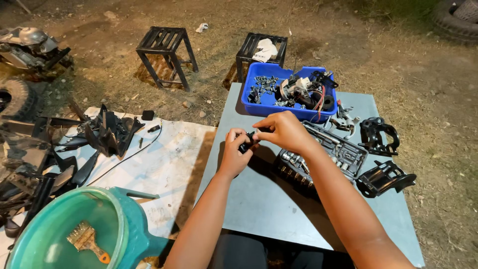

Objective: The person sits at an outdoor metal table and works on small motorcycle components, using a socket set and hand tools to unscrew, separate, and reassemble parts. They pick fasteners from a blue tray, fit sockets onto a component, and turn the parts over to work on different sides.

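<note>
From my head camera I look down at a grey table [259, 199]. My left hand [235, 149] and right hand [284, 130] meet above it, both pinching one small black part [247, 141] between fingertips. Just behind them sits a blue bin [259, 102] of bolts and wires; an open socket set [323, 154] lies under my right wrist. A green basin [119, 219] holding a brush [87, 240] stands at lower left.
</note>
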